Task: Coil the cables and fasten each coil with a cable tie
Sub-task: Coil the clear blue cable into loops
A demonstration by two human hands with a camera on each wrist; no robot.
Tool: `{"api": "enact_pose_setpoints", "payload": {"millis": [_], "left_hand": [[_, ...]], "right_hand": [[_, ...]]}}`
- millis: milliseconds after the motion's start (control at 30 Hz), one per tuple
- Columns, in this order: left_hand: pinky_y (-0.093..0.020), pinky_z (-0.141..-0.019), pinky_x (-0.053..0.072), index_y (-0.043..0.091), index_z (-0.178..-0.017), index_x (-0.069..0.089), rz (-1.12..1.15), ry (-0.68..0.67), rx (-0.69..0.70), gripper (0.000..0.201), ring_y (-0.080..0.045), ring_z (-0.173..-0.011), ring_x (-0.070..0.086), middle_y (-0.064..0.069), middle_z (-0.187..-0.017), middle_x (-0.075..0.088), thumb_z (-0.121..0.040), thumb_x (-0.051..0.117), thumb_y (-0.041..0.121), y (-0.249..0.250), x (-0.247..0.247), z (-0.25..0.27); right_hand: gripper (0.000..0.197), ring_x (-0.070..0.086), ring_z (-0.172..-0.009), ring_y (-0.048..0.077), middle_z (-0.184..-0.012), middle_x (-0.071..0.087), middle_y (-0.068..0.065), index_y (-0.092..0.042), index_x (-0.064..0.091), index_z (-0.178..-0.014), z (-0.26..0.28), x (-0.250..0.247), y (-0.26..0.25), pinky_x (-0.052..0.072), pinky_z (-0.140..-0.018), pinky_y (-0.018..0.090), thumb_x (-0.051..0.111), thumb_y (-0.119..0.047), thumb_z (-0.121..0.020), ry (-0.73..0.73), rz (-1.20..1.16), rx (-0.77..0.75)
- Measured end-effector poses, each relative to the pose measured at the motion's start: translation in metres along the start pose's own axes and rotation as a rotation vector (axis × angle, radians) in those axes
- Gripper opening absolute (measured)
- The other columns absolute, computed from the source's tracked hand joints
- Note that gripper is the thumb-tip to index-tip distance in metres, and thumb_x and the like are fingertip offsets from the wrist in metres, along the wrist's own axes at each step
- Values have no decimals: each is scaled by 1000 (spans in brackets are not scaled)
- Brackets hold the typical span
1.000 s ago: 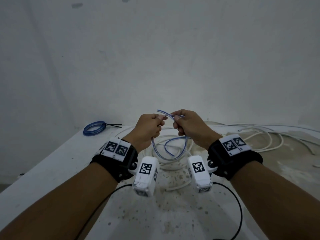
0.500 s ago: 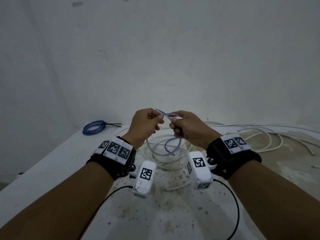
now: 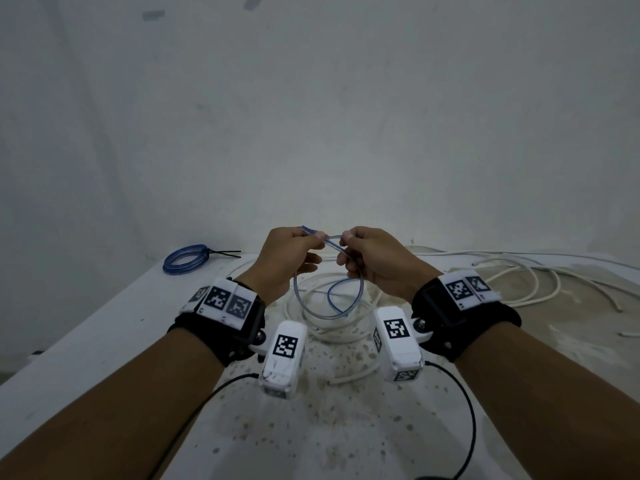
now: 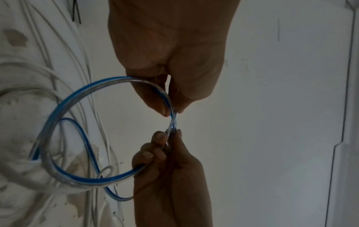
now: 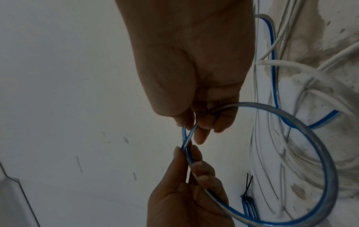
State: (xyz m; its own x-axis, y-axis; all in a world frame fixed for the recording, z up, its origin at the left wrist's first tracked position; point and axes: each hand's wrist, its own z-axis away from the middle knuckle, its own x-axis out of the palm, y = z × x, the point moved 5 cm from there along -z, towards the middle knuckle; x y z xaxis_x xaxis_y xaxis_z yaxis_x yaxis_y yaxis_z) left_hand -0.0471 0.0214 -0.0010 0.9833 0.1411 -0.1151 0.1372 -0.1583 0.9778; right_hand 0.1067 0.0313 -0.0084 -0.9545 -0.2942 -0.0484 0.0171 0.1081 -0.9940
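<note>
- Since the earlier head frames, both hands have lifted a little and drawn closer, and the hanging loop has tightened into a rounder ring.
- By my reading, that means one turn of the coil is set and the crossing point is being pinned; no tie is on this coil yet.
- Held above the table (image 3: 104,323), the blue-striped clear cable (image 3: 313,311) hangs as a single ring below the knuckles, with a short loose tail curling inside it.
- Thumb and fingertips of the left hand (image 3: 289,258) pinch the cable where its strands cross.
- Just beside it, the right hand (image 3: 370,258) pinches the same crossing, its other fingers curled over the strand.
- In the wrist views the cable looks smooth, glossy and springy, a translucent tube with a blue line along it.
- Underneath lie loose white cables (image 3: 519,282), matte and tangled, on a stained, speckled surface.
- At the far left corner rests a finished blue coil (image 3: 183,263), bound by a black cable tie (image 3: 221,252) with its tails sticking out.
</note>
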Motion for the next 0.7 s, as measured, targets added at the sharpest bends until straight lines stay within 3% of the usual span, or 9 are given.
{"api": "enact_pose_setpoints", "payload": {"millis": [167, 267, 367, 533, 700], "left_hand": [[-27, -62, 59, -3, -94, 74, 100, 25, -27, 15, -18, -62, 67, -12, -81, 69, -88, 65, 8, 2, -3, 0], [-33, -68, 61, -5, -93, 73, 81, 33, -31, 18, -19, -65, 69, -13, -82, 71, -85, 67, 10, 2, -5, 0], [-30, -64, 60, -3, -93, 73, 20, 25, -40, 20, -15, -62, 67, -11, -84, 73, -86, 69, 15, 2, -5, -1], [-22, -50, 42, 1, -91, 73, -117, 5, 30, 19, -12, -59, 52, -5, -80, 72, -91, 68, 19, 2, -4, -3], [-23, -51, 38, 6, -83, 72, -128, 27, 49, 14, -13, -60, 48, -5, -77, 71, -90, 67, 16, 2, -7, -3]], "right_hand": [[22, 58, -58, 21, -77, 67, 16, -9, 53, -89, -1, 1, 1, 56, -68, 38, 41, -17, -105, -9, -57, 26], [22, 56, -57, 20, -76, 67, 16, -9, 53, -89, 0, 1, -1, 55, -66, 37, 41, -16, -105, -7, -53, 23], [22, 52, -53, 17, -73, 65, 13, -9, 54, -89, 1, 0, -3, 51, -59, 32, 40, -16, -105, 9, -39, 19], [15, 47, -51, 13, -67, 58, 8, -8, 58, -99, 1, -1, -2, 44, -54, 27, 47, -18, -103, 33, -9, 20], [17, 61, -59, 20, -73, 68, 13, -7, 59, -109, 2, 1, -3, 59, -66, 35, 58, -21, -99, 4, 121, -1]]}}
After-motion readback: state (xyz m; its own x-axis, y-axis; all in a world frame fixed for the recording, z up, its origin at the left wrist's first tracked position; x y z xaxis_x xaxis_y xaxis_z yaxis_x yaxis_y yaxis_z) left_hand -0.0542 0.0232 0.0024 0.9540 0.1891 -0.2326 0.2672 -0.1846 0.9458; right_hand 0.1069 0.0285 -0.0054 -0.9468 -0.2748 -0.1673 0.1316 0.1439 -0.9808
